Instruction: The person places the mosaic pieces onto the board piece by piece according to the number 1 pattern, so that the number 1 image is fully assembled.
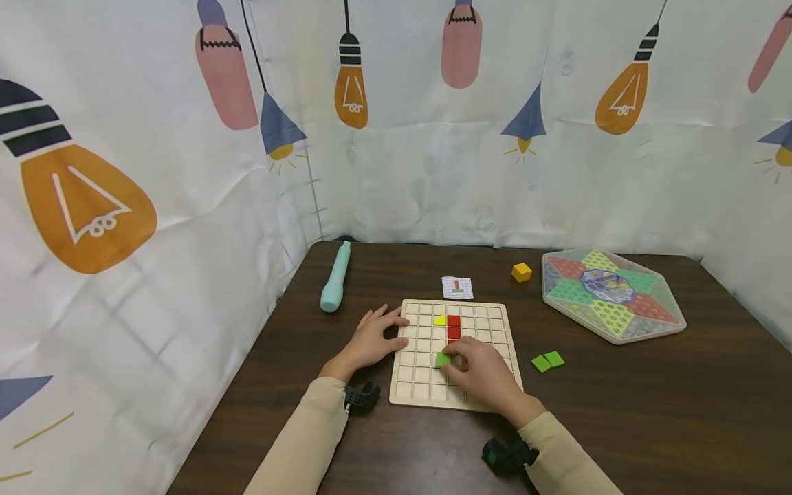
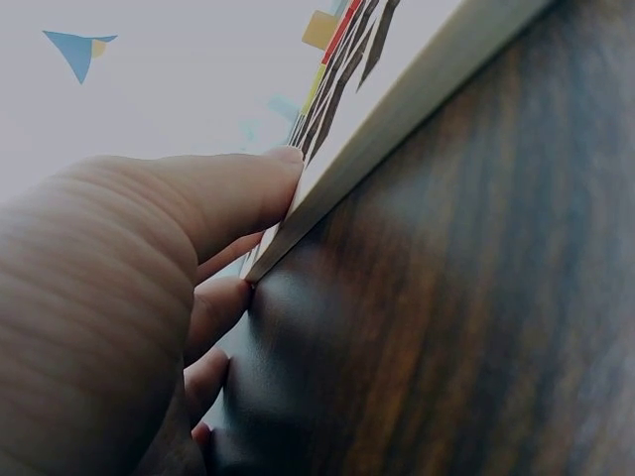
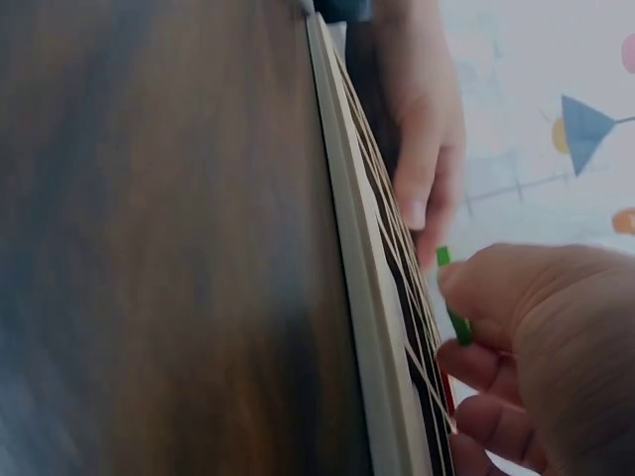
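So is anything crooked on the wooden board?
Yes, the green tile pinched by the right hand sits tilted across the wooden board grid lines, not flat in a square. The red tiles sit straight.

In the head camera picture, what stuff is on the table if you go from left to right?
Teal pen → left hand → wooden grid board → yellow cube → two green tiles → hexagonal game box.

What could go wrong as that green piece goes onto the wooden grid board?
The flat green tile, pinched in the right hand, looks tilted over its cell and might jam on the ridges rather than seat. That hand sits close to the red square tiles and could nudge them. The square wooden grid board might slide if the left hand lets go.
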Demonstrator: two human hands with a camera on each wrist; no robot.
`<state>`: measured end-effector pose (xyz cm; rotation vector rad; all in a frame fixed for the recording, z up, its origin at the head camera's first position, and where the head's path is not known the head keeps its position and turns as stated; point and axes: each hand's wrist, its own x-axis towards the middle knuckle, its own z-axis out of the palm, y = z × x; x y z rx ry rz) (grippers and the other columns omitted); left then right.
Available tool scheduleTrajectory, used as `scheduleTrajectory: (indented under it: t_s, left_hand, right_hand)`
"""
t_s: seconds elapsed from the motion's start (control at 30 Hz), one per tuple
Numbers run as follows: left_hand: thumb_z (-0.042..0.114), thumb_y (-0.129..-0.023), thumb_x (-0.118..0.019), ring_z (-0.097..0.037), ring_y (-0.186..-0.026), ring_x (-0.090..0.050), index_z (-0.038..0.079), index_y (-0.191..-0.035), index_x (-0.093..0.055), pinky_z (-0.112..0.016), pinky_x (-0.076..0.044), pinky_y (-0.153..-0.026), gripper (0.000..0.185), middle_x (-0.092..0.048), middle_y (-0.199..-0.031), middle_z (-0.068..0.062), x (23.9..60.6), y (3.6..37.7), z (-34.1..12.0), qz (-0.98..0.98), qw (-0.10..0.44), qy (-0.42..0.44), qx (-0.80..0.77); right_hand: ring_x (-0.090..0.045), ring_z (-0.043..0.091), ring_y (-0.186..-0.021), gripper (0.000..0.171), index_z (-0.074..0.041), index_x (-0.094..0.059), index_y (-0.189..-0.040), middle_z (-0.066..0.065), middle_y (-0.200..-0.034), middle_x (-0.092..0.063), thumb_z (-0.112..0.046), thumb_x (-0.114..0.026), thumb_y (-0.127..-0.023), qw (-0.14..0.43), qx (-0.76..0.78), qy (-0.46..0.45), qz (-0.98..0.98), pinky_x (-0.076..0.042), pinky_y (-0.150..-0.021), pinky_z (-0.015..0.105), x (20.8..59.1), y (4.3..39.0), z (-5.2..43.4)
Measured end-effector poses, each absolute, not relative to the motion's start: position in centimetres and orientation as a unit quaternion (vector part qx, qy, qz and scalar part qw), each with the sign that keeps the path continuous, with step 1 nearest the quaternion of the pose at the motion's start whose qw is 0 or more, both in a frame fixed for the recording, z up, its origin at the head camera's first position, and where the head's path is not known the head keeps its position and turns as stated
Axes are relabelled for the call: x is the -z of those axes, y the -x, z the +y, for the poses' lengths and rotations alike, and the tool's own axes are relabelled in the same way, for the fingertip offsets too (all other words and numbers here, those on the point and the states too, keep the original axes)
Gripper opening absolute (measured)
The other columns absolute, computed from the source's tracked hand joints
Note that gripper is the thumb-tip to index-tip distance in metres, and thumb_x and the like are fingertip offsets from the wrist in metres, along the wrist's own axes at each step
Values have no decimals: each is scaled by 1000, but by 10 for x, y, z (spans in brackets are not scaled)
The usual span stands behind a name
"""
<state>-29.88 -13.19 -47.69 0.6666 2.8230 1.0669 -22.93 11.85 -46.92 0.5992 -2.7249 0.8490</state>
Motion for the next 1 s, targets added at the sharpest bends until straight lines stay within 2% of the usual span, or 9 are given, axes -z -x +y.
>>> scheduleTrajectory:
  t_s: [0.17,0.4,0.63,1.0]
  left_hand:
    - [28,-93,-68,-30,-148,-19,16,-129,-64,-52,-4,-120,38,-38,-154,-6,478,300,-132,913,26,-215,-345]
    - [27,-93,-68,-31,-148,-18,16,-129,-64,-53,-3,-120,38,-38,-154,-7,478,300,-132,912,28,-214,-350]
    - [28,-93,-68,-28,-149,-16,17,-130,-63,-50,0,-121,39,-37,-155,-4,478,299,-130,913,36,-204,-352]
    - [27,-93,-68,-28,-149,-16,17,-129,-64,-51,-1,-121,38,-37,-155,-5,477,299,-130,913,35,-200,-353]
  right_hand:
    - [-45,3,-64,18,-17,-75,-97,-10,-89,-62,-22,-80,-80,130,-277,-217,-927,-42,-58,21,472,229,115]
    - [-53,5,-71,21,-17,-76,-97,-8,-91,-62,-24,-82,-79,147,-259,-212,-931,-47,-63,24,476,231,113]
    - [-45,4,-65,22,-17,-77,-100,-8,-89,-59,-26,-82,-80,151,-252,-207,-933,-40,-55,21,478,231,112]
    - [-42,4,-63,21,-19,-76,-102,-10,-88,-55,-27,-80,-82,144,-264,-209,-931,-39,-55,21,479,232,112]
